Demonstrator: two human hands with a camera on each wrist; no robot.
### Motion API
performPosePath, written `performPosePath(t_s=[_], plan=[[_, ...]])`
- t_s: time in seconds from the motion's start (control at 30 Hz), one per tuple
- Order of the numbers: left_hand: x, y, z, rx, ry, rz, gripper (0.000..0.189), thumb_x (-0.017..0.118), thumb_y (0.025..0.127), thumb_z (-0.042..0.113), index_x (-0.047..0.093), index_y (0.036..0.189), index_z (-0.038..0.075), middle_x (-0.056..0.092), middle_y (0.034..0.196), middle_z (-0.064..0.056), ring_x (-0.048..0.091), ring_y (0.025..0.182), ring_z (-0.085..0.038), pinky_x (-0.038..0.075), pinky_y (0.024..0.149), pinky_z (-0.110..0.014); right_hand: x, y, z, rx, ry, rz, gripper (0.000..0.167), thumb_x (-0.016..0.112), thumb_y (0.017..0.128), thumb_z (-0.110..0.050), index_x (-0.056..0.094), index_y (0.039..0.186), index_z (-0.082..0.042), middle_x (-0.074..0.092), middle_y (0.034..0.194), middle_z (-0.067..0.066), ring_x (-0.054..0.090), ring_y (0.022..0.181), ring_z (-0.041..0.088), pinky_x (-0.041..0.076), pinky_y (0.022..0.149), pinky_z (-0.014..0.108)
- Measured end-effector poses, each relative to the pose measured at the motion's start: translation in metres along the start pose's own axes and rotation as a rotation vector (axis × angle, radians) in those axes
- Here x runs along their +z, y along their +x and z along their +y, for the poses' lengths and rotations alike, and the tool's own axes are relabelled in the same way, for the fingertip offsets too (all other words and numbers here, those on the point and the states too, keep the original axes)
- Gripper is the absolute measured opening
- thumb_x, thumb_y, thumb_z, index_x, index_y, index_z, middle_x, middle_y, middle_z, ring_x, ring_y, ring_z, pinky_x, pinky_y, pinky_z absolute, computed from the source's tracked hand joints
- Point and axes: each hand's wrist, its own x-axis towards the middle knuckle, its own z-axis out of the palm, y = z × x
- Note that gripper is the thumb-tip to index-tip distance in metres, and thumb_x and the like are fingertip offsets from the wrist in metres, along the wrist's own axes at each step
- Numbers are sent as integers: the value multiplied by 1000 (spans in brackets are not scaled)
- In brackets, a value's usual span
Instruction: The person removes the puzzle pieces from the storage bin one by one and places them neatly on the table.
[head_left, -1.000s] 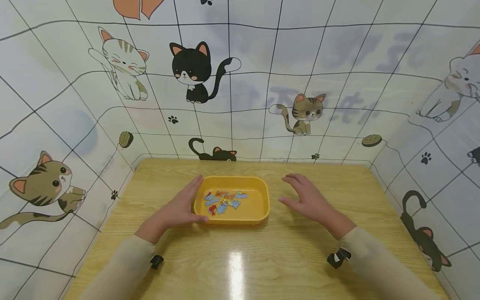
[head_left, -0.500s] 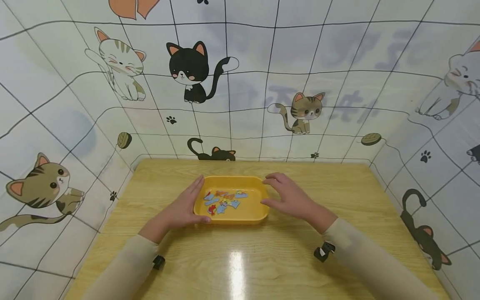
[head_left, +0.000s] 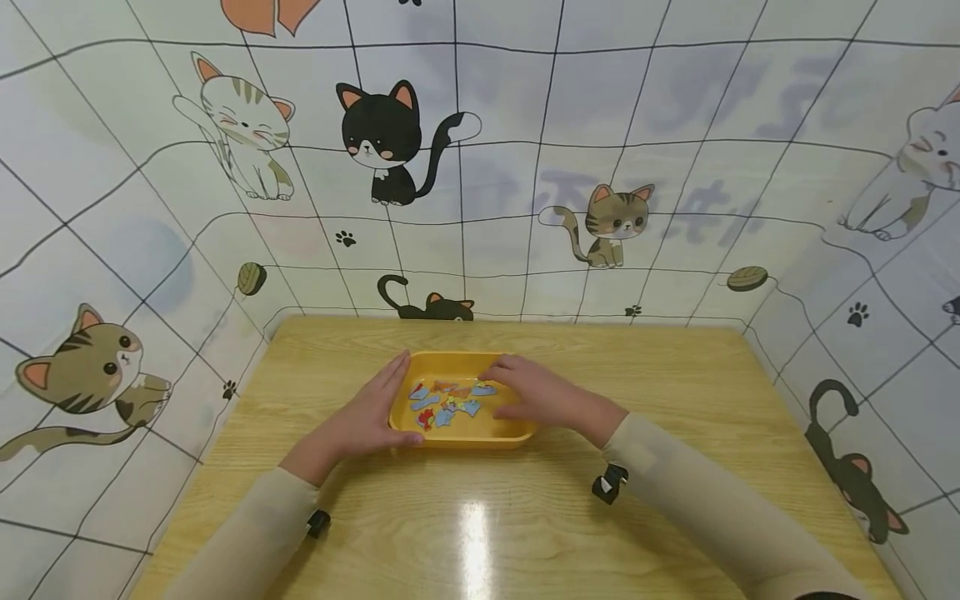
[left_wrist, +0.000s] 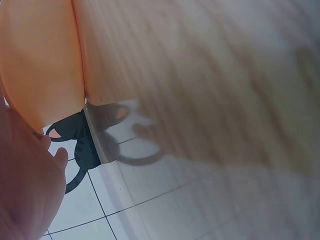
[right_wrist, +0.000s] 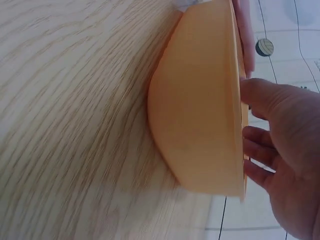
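Observation:
A shallow yellow plastic tray [head_left: 472, 444] sits on the table with several small flat pieces [head_left: 444, 417] in it, light blue with red, orange and yellow, like jigsaw pieces. My left hand [head_left: 363, 412] holds the tray's left end, thumb along the front rim and fingers along the side; in the left wrist view only part of that hand [left_wrist: 27, 185] shows beside the tray [left_wrist: 40, 60]. Over the tray's right end reaches my right hand [head_left: 551, 396], thumb and fingers apart near a blue piece [head_left: 483, 389]. The right wrist view shows its fingertips hidden behind the tray's rim [right_wrist: 235, 125].
The tray stands on a light wood-grain table [head_left: 637, 367]. Cloth walls [head_left: 510, 167] printed with cats and grid lines enclose its back and sides. Dark wrist cameras [head_left: 611, 484] hang below both sleeves.
My right hand has moved left from beside the tray until its fingers are over the tray's right part. The left hand, tray and pieces have stayed put.

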Motion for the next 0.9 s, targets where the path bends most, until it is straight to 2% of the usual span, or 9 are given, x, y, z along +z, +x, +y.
performPosePath(t_s=[0.2,0.37,0.5,0.77,0.9], plan=[[-1,0,1,-9,-4,-8,141,81,85,77,3,178,5,1,187,-8,7,171,-34,18,134,-58,9,16,-3,47,-50,-47,61,87,100,-24,63,152,-3,63,143,13,60,133,31,52,114,47],[-2,-1,2,-9,4,-6,141,81,85,78,4,178,4,2,186,-9,8,171,-34,18,134,-58,21,26,2,108,-139,-42,56,84,102,-22,64,150,-1,63,145,15,63,132,32,54,112,46],[-3,-1,3,-4,16,-6,141,80,85,79,5,177,3,3,186,-10,9,171,-34,19,134,-57,27,32,2,139,-169,-21,51,83,103,-21,67,147,-3,66,141,14,66,128,31,56,110,46],[-5,-1,4,-4,15,-19,143,80,84,81,4,178,4,2,186,-10,8,171,-34,18,134,-56,32,40,-1,189,-174,-2,44,80,104,-20,70,143,-3,72,139,14,69,128,33,56,109,48],[-5,-1,4,-8,15,-24,143,79,84,81,3,177,4,1,186,-9,8,171,-34,17,135,-56,35,42,1,226,-172,6,44,82,103,-22,71,143,-5,74,133,12,71,122,31,58,106,48]])
